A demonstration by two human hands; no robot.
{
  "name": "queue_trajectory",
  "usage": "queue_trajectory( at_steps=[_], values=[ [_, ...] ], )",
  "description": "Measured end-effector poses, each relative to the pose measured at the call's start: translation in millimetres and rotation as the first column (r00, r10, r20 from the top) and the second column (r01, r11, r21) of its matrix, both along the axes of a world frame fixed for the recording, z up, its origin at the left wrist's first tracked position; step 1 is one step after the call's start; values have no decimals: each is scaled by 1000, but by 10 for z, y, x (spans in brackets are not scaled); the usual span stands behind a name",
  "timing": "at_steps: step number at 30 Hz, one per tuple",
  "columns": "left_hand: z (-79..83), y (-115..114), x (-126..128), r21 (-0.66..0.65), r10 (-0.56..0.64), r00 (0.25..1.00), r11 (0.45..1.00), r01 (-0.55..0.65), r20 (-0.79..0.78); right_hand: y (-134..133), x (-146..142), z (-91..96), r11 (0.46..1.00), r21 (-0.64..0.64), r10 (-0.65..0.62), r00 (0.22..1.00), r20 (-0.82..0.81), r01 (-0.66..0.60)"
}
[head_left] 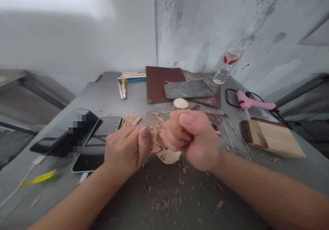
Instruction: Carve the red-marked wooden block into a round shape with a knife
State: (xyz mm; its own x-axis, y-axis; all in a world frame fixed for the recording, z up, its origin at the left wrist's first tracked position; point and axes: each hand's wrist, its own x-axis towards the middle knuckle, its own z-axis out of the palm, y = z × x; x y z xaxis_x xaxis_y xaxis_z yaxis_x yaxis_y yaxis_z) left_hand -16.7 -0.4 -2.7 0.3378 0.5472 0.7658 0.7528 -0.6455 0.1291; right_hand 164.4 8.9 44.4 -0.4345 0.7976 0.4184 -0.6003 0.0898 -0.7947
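The grey worktable (108, 96) carries sheets of sandpaper (160, 82) at the back, a stepped wooden block (272, 137) on the right, two phones (102, 130) on the left, a pink glue gun (253, 103), a clear plastic bottle (228, 63), a box cutter (122, 89) and a small wooden disc (180, 103). Over the middle of the table the left hand (127, 151) is curled shut, thumb and fingers pinching a small piece of wood (156, 141) — it sits between the two hands, just above a pale rounded wooden piece (169, 156) on the table. The right hand (191, 137) is closed in a fist, thumb on top, pressed up against that small piece; whatever tool it grips is hidden. Wood shavings (164, 201) lie scattered thick in front of and behind the hands, so the whittling looks well under way — yet the piece still reads rough and unfinished, and the sandpaper lies flat, so smoothing seems still to come
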Motion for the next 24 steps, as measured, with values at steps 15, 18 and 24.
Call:
queue_trajectory(
  at_steps=[15,18,24],
  values=[
    [0,-11,-13,-54,74,997,996,-74,-8,71,-2,-27,999,-51,-15,1000,0,15],
    [-4,-12,-9,-48,94,995,994,-95,-14,73,-10,-32,999,-32,-25,999,-28,24],
    [0,-16,1,-71,87,996,994,-87,5,95,-1,17,998,-52,-24,1000,7,24]
  ],
)
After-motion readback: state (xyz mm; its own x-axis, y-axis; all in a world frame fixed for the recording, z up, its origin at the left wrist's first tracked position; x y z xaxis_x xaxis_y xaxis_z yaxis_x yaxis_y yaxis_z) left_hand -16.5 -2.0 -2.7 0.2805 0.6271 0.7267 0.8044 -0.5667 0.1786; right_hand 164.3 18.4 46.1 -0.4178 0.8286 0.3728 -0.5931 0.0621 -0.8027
